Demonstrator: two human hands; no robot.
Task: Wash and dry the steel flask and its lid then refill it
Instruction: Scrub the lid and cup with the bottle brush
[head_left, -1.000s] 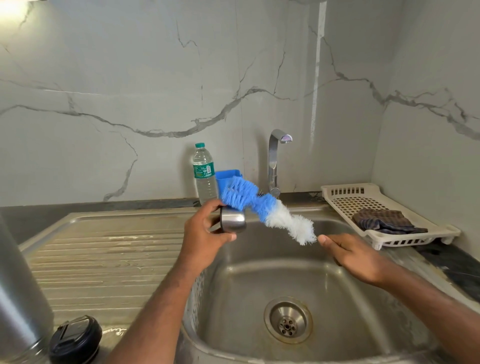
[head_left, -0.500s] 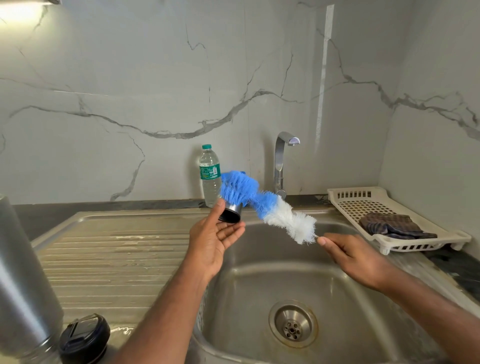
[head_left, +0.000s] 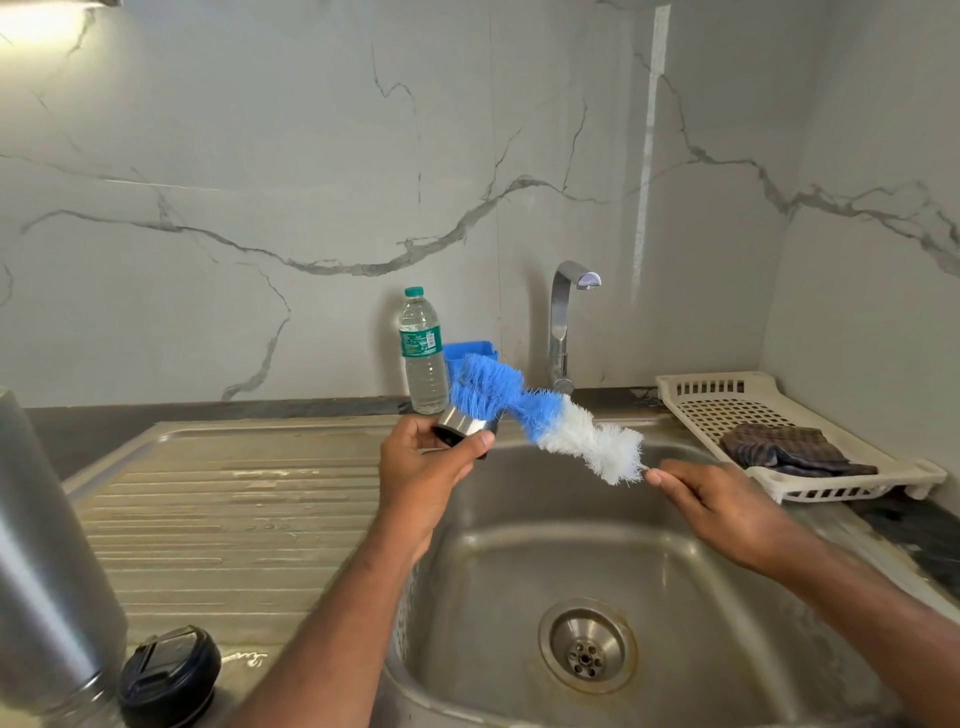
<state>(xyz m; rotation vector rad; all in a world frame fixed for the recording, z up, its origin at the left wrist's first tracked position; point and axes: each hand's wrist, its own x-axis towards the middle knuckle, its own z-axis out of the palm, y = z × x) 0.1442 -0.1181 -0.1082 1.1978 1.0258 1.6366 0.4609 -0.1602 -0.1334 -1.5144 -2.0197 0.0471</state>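
My left hand grips a small steel lid cup above the sink's left rim. Its blue bristles pressed against the cup, a blue and white bottle brush slants down to the right. My right hand pinches the brush's thin handle just below the white bristles. The steel flask stands at the far left edge on the drainboard. A black inner lid lies beside it.
The steel sink basin with its drain lies below my hands. A tap, a water bottle and a blue holder stand at the back. A white rack with a dark cloth sits right.
The cup has turned in my left hand, its steel side now showing, and my fingers have closed round it again. The brush stays against it, shifted slightly.
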